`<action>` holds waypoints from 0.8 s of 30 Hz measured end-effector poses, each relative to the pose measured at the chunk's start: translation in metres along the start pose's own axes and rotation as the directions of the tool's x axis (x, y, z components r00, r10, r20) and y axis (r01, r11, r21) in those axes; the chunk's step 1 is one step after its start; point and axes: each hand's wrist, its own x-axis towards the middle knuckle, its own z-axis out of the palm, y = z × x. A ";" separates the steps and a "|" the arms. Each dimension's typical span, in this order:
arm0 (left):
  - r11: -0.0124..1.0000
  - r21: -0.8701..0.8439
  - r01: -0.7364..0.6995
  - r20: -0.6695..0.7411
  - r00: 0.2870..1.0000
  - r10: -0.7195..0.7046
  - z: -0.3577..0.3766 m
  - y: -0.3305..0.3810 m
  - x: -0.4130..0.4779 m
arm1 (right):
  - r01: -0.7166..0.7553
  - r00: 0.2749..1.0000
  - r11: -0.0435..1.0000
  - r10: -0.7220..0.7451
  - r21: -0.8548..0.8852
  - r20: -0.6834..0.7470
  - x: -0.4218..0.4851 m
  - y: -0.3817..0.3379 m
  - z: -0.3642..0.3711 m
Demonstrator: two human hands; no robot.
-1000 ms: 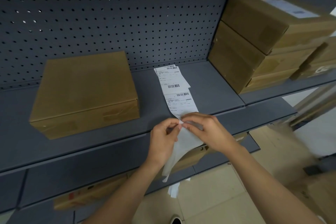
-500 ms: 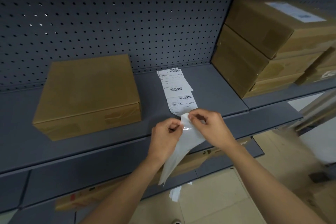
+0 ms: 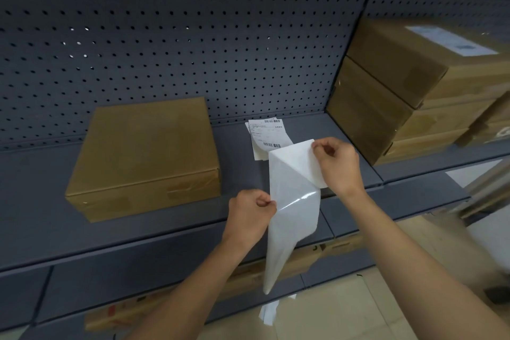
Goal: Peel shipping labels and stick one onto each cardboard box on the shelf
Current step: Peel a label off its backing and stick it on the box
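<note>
Pinching, that's the word for both hands here. The right hand (image 3: 338,165) has thumb and fingertips closed on the top corner of the label (image 3: 292,159), held up over the front of the shelf (image 3: 41,188). The left hand (image 3: 248,218), lower down and nearer me, is curled tight on the edge of the glossy backing strip (image 3: 292,218). Between the two hands the sheet splits. The label's blank underside faces us up top, and the shiny backing runs long and nearly straight down past the shelf lip, tapering towards the floor.

Here's the bit that matters. The bare cardboard box (image 3: 143,157) lies flat on the shelf off to the left of both hands. It's close beside the left hand but a fair reach across from the right, and the right is the hand carrying the label. So I'd expect the label to travel leftwards across the body, once its lower end comes free of the backing. From here it looks partly attached.

Behind the hands, flat on the shelf, sits the stack of printed labels (image 3: 266,134), barcodes showing. Further right stands the pile of boxes (image 3: 386,96), the top one wearing a white sticker (image 3: 452,41), so the left-hand box looks the likely target. Down on the floor lie some white scraps (image 3: 269,315).
</note>
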 end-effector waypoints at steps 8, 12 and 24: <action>0.996 0.076 0.042 -0.017 0.999 -0.041 -0.004 -0.001 0.005 | 0.007 0.999 0.999 -0.008 -0.034 -0.031 0.025 -0.020 -0.003; 0.992 0.123 0.036 0.009 0.999 -0.037 -0.006 -0.002 0.005 | 0.042 0.997 0.995 -0.048 -0.086 -0.066 0.038 -0.028 -0.005; 0.978 0.205 0.051 0.125 0.989 -0.077 -0.013 -0.003 0.004 | 0.061 0.985 0.994 -0.075 -0.094 -0.153 0.066 -0.047 -0.021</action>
